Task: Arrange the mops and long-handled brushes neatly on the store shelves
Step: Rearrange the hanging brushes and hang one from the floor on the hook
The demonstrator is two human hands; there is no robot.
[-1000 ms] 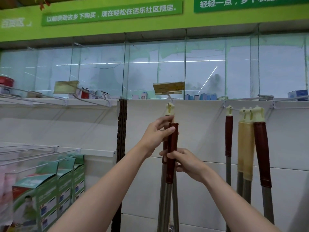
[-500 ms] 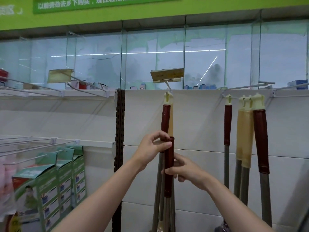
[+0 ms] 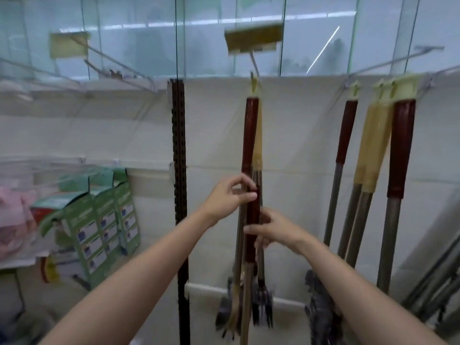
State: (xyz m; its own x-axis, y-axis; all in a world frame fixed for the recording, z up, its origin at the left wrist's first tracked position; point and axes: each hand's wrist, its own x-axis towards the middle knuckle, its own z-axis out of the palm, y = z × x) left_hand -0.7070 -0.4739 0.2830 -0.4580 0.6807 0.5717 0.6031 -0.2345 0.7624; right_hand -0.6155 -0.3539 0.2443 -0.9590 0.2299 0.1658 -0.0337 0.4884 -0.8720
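- Far left, green boxes (image 3: 99, 227) stand in a row on a low shelf, with a pink bagged item (image 3: 12, 220) beside them, blurred.
- Above them, a yellow price tag (image 3: 68, 44) sits on a wire hook arm, in front of the glass panels.
- Moving in: a dark slotted upright (image 3: 179, 170) runs down the white back wall.
- Now the action. The left hand (image 3: 227, 197) is up at the top of a loose dark-red handle (image 3: 252, 220), fingers and thumb curled round its upper end.
- Just below, the right hand (image 3: 271, 229) pinches the same handle lower down, thumb across the front and fingers tucked behind.
- That handle is held upright, right against the hanging bunch, its top well below the hook.
- Behind it, a red-gripped mop (image 3: 250, 135) hangs from its cream cap on the centre hook, a yellow-gripped one (image 3: 258, 135) touching it on the right.
- Down low, dark mop heads (image 3: 261, 307) dangle in a blur.
- Over the hook, a second yellow price tag (image 3: 254, 38) tilts.
- To the right, well apart, four more hang together: a slim red grip (image 3: 346, 130), two yellow grips (image 3: 373, 145) pressed together, then a thick red grip (image 3: 402, 148) in front.
- Far right corner, metal poles (image 3: 438, 282) lean, too blurred to identify.
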